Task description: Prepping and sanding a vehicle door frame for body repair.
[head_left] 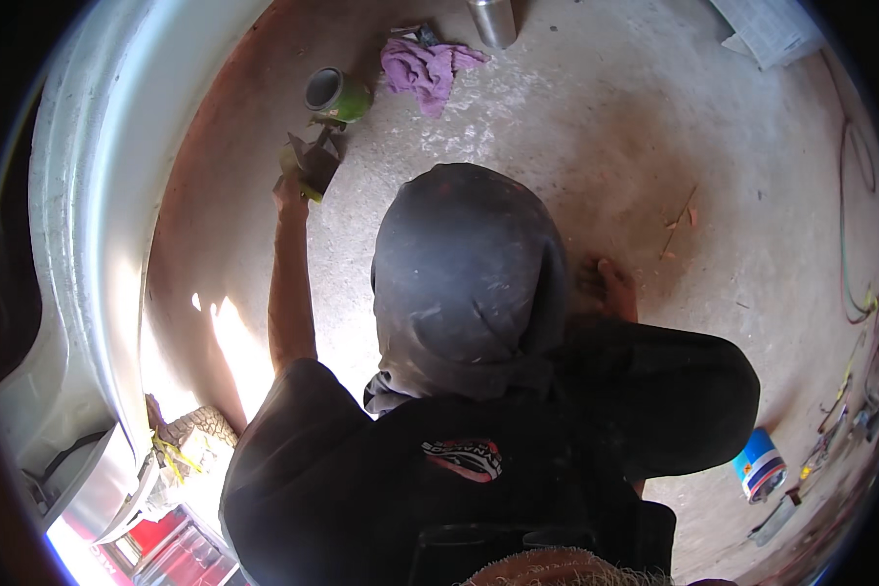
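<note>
On the pale concrete floor beside a curved white body panel (88, 195), a co-worker in a dark cap and dark shirt crouches just ahead of the camera. The wearer's own hands are out of view, so I cannot tell whether they grip anything. The co-worker's raised hand (288, 190), toward the picture's left, is closed around a folded dark sheet (313, 161) with a greenish edge, held at the rim of a reddish-brown stain (225, 195) that runs along the panel. The co-worker's other hand (617, 288) rests flat and released on the floor. The work looks to be in mid-course: the stain covers a broad band by the panel and nothing is packed away, though how much of it has been treated cannot be read. As for packages, a green tape roll (337, 95) lies on its side just above the sheet, a crumpled purple rag (425, 68) is beside it, and a plain metal cylinder (491, 20) stands at the top edge. A printed white paper (767, 29) lies at the top right. A blue can (758, 464) with a white and orange label lies at the lower right, near scattered tools. A red and white emblem (464, 459) marks the shirt's back.
</note>
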`<action>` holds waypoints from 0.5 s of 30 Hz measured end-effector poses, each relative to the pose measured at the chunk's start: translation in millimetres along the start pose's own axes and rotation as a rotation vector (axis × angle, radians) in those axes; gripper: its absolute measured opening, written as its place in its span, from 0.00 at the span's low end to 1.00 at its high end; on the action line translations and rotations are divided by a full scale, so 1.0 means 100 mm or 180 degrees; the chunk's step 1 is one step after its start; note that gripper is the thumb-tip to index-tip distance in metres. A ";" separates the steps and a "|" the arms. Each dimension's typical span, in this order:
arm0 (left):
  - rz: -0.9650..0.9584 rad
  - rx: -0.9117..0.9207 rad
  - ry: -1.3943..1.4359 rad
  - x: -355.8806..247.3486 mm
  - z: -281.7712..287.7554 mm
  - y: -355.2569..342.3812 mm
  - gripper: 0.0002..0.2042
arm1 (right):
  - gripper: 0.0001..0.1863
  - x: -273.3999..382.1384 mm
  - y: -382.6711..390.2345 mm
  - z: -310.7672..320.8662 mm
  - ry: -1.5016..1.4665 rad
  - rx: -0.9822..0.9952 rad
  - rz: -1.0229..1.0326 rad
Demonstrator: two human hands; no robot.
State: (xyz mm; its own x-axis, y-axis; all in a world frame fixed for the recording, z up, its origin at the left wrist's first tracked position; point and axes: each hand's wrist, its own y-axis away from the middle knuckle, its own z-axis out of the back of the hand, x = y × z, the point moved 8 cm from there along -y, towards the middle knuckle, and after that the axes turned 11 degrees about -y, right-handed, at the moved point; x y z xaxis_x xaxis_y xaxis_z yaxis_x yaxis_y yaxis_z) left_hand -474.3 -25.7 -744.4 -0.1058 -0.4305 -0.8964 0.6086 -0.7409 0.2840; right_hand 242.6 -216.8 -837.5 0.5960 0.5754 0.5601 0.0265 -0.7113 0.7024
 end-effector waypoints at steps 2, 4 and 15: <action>0.0255 -0.0590 -0.1250 -0.08 -0.34 0.17 0.31 | 0.19 0.07 0.01 0.14 -0.0057 -0.0097 0.0061; -0.0715 -0.2009 -0.2787 -0.54 -0.01 0.36 0.41 | 0.20 0.03 -0.01 -0.04 -0.0062 -0.0012 0.0024; -0.3458 0.0933 -0.1542 -1.24 -3.18 2.39 0.42 | 0.17 -0.18 -0.10 0.59 -0.0016 -0.0555 0.0534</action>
State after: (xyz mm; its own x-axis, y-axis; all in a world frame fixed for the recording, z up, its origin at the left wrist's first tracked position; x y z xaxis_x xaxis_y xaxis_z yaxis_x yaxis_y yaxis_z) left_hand -65.5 14.4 -673.3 -0.7680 0.3828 -0.5134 -0.1718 -0.8955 -0.4106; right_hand 279.0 -243.8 -880.2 0.5845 0.4527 0.6734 -0.2119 -0.7159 0.6653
